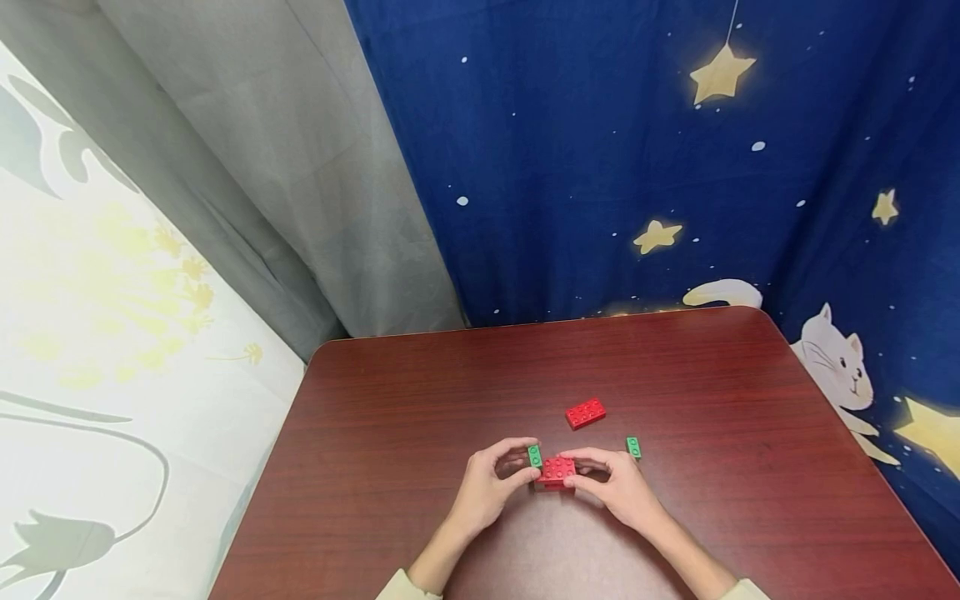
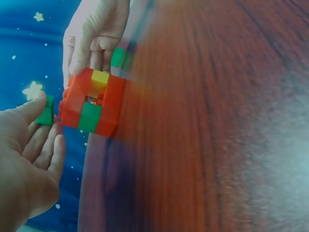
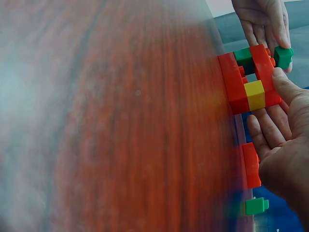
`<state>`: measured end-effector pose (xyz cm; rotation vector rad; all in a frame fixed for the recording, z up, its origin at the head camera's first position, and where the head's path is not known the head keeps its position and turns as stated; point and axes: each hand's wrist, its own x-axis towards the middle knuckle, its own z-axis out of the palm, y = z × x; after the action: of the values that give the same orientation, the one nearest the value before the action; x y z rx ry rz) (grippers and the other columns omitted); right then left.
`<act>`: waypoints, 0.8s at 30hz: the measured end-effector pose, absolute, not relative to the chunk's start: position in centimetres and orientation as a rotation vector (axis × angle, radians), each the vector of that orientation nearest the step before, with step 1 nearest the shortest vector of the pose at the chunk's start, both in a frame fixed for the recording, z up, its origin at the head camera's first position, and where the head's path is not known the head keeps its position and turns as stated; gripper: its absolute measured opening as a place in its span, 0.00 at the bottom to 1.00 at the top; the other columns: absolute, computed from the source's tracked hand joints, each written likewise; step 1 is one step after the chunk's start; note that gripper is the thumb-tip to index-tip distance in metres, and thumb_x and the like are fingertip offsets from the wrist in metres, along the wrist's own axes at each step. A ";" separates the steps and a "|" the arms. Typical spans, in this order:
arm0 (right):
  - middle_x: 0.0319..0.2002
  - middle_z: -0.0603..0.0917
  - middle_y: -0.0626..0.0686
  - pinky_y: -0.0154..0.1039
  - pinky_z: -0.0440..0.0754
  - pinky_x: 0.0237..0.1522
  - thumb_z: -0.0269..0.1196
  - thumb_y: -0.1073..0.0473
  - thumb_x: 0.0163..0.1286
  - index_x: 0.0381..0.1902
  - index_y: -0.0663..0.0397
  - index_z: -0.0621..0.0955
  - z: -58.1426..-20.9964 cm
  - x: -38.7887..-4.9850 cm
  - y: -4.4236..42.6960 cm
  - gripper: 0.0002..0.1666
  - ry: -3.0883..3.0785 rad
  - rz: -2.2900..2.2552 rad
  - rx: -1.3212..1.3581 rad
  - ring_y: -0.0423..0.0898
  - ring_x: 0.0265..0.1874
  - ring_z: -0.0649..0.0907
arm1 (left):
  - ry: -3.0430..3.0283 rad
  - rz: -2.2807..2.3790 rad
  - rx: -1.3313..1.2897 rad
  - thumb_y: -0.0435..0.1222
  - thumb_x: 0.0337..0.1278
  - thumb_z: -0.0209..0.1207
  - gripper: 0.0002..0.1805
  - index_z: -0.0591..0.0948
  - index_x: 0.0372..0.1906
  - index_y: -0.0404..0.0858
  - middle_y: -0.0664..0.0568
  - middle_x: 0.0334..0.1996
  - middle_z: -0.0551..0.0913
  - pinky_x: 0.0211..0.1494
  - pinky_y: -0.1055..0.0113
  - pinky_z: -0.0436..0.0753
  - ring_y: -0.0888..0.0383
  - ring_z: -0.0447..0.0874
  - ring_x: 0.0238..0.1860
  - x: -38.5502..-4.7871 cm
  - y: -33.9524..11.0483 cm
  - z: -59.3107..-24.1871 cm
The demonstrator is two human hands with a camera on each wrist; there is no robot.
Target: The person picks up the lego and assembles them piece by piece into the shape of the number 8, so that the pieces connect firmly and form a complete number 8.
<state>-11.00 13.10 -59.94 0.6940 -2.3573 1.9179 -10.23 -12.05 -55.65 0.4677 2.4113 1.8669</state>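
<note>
My left hand (image 1: 480, 490) pinches a small green brick (image 1: 534, 456) between thumb and fingers, just left of a brick stack (image 1: 557, 471). The right hand (image 1: 624, 492) grips that stack from its right side, thumb toward me and fingers behind. In the left wrist view the stack has two red layers, with a green brick (image 2: 90, 117) and a yellow brick (image 2: 99, 82) between them and a gap separating those two. Studs show on the upper red brick. In the right wrist view the held green brick (image 3: 283, 57) is beside the stack's studded top, slightly above it.
A loose red brick (image 1: 586, 413) lies on the brown table (image 1: 420, 400) beyond the stack. Another small green brick (image 1: 633, 447) lies behind the right hand. Grey and blue curtains (image 1: 570, 167) hang past the table's far edge.
</note>
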 end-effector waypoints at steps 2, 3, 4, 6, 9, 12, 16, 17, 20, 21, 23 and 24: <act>0.42 0.93 0.53 0.37 0.89 0.37 0.77 0.63 0.65 0.54 0.57 0.89 -59.9 -11.0 13.1 0.20 -2.358 1.931 0.696 0.43 0.35 0.91 | 2.408 1.861 0.488 0.33 0.61 0.75 0.22 0.87 0.60 0.40 0.50 0.51 0.91 0.56 0.60 0.88 0.51 0.91 0.52 -10.0 -12.1 -55.9; 0.42 0.93 0.54 0.37 0.89 0.37 0.77 0.63 0.65 0.54 0.58 0.89 -59.9 -11.0 13.1 0.20 -2.358 1.935 0.698 0.44 0.35 0.91 | 2.412 1.857 0.498 0.33 0.61 0.74 0.22 0.87 0.60 0.41 0.50 0.51 0.91 0.55 0.60 0.88 0.51 0.91 0.52 -9.9 -12.1 -56.0; 0.42 0.93 0.54 0.37 0.89 0.37 0.77 0.63 0.65 0.54 0.58 0.89 -59.9 -11.0 13.1 0.20 -2.357 1.938 0.700 0.44 0.35 0.91 | 2.416 1.851 0.505 0.33 0.61 0.74 0.22 0.87 0.60 0.41 0.51 0.52 0.90 0.55 0.59 0.88 0.51 0.91 0.52 -9.9 -12.2 -56.1; 0.42 0.93 0.54 0.37 0.89 0.37 0.77 0.63 0.65 0.54 0.58 0.89 -59.9 -11.0 13.1 0.20 -2.355 1.944 0.703 0.44 0.34 0.91 | 2.431 1.840 0.515 0.33 0.61 0.74 0.22 0.87 0.60 0.42 0.52 0.53 0.90 0.54 0.58 0.89 0.51 0.91 0.51 -9.8 -12.2 -56.3; 0.42 0.92 0.54 0.36 0.89 0.39 0.77 0.63 0.65 0.54 0.59 0.89 -59.9 -11.0 13.2 0.20 -2.366 1.941 0.696 0.43 0.36 0.91 | 2.445 1.830 0.530 0.33 0.61 0.74 0.22 0.87 0.60 0.42 0.52 0.53 0.90 0.54 0.57 0.89 0.51 0.91 0.51 -9.7 -12.2 -56.3; 0.44 0.92 0.53 0.36 0.89 0.41 0.77 0.62 0.65 0.55 0.59 0.89 -59.8 -11.1 13.2 0.20 -2.382 1.937 0.680 0.42 0.37 0.90 | 2.460 1.815 0.560 0.33 0.61 0.74 0.22 0.87 0.60 0.43 0.51 0.53 0.90 0.54 0.56 0.89 0.52 0.91 0.51 -9.8 -12.2 -56.4; 0.45 0.92 0.53 0.36 0.89 0.42 0.77 0.62 0.65 0.55 0.59 0.89 -59.8 -11.1 13.2 0.20 -2.392 1.935 0.671 0.42 0.39 0.90 | 2.477 1.799 0.605 0.34 0.62 0.73 0.22 0.86 0.61 0.43 0.47 0.54 0.90 0.54 0.54 0.89 0.53 0.91 0.51 -9.8 -12.3 -56.3; 0.45 0.92 0.53 0.36 0.89 0.42 0.77 0.62 0.65 0.55 0.59 0.89 -59.8 -11.1 13.2 0.20 -2.393 1.931 0.672 0.42 0.39 0.90 | 2.482 1.798 0.616 0.34 0.63 0.73 0.22 0.86 0.61 0.42 0.47 0.54 0.90 0.54 0.53 0.89 0.53 0.91 0.51 -9.8 -12.3 -56.3; 0.44 0.92 0.53 0.36 0.89 0.41 0.77 0.62 0.66 0.55 0.59 0.89 -59.8 -11.0 13.2 0.20 -2.396 1.927 0.675 0.42 0.38 0.90 | 2.490 1.792 0.629 0.34 0.63 0.73 0.22 0.86 0.61 0.41 0.47 0.54 0.90 0.54 0.52 0.89 0.53 0.91 0.52 -9.8 -12.3 -56.2; 0.43 0.92 0.53 0.36 0.89 0.41 0.77 0.62 0.66 0.55 0.60 0.89 -59.7 -11.0 13.2 0.20 -2.397 1.927 0.676 0.42 0.37 0.90 | 2.490 1.791 0.625 0.34 0.63 0.73 0.22 0.86 0.61 0.41 0.48 0.54 0.90 0.54 0.51 0.89 0.53 0.91 0.52 -9.7 -12.3 -56.2; 0.43 0.92 0.53 0.36 0.89 0.40 0.77 0.62 0.66 0.55 0.60 0.89 -59.7 -11.0 13.2 0.20 -2.397 1.924 0.678 0.42 0.36 0.90 | 2.491 1.785 0.617 0.34 0.63 0.73 0.22 0.86 0.61 0.40 0.49 0.54 0.90 0.54 0.50 0.89 0.53 0.91 0.52 -9.7 -12.3 -56.1; 0.43 0.92 0.53 0.36 0.89 0.40 0.77 0.62 0.66 0.55 0.60 0.89 -59.7 -11.0 13.2 0.20 -2.397 1.925 0.678 0.42 0.36 0.90 | 2.488 1.783 0.612 0.34 0.63 0.73 0.22 0.86 0.61 0.40 0.50 0.54 0.90 0.54 0.50 0.89 0.53 0.91 0.52 -9.7 -12.3 -56.1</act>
<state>-11.01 13.20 -59.69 0.6783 -2.3974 1.9251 -9.68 -12.26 -56.09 0.6122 2.4883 1.7830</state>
